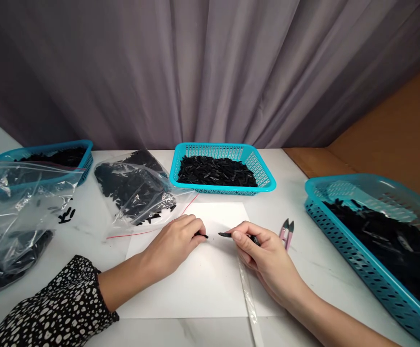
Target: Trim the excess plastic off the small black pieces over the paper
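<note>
My left hand (172, 246) is closed over the white sheet (188, 294), pinching a small black piece (203, 235) whose tip shows past the fingers. To its right, my right hand (266, 258) pinches a thin black strip (225, 234) that points left. More black (255, 239) shows between the fingers of that hand, partly hidden. A narrow gap separates the two hands, with tiny dark specks on the sheet there. Pink-handled thread snips (287, 233) lie just behind my right hand. Beneath that hand runs a pale, shiny flat strip (248, 294).
A turquoise basket (224, 189) of black pieces stands at the back, another basket (361, 260) at right, a third (87, 153) at far left. Zip bags with black pieces lie at centre left (134, 180) and left (18, 212). Several loose black pieces (65, 215) rest between them.
</note>
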The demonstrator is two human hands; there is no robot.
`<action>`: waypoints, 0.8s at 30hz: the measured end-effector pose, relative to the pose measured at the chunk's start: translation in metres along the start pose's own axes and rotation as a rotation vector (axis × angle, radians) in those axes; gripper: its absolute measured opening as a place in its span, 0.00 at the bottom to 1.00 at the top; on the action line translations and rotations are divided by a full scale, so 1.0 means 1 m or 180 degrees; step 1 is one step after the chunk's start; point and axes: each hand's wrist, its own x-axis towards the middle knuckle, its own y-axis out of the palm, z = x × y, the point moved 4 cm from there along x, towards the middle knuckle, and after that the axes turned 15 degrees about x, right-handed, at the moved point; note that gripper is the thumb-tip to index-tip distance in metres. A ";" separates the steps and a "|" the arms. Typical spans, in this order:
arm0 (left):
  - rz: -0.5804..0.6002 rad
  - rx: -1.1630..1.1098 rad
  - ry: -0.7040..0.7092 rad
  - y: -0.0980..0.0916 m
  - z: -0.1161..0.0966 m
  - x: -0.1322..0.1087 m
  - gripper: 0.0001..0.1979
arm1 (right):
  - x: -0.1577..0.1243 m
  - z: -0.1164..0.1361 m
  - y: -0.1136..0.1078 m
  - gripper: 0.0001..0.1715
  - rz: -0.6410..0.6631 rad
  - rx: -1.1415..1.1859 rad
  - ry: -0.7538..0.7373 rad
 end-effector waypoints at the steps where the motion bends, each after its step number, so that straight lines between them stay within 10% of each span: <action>1: -0.0074 -0.0096 -0.0018 -0.001 0.000 0.000 0.06 | 0.000 0.000 0.001 0.23 0.0003 0.0050 0.0041; 12: -0.0029 -0.1431 -0.0543 -0.005 -0.008 0.002 0.08 | 0.003 0.010 0.021 0.20 0.0339 0.0923 0.0322; 24: 0.0647 -0.3352 -0.1068 0.001 -0.005 -0.003 0.14 | 0.010 0.025 0.038 0.10 0.0616 -0.1456 -0.1086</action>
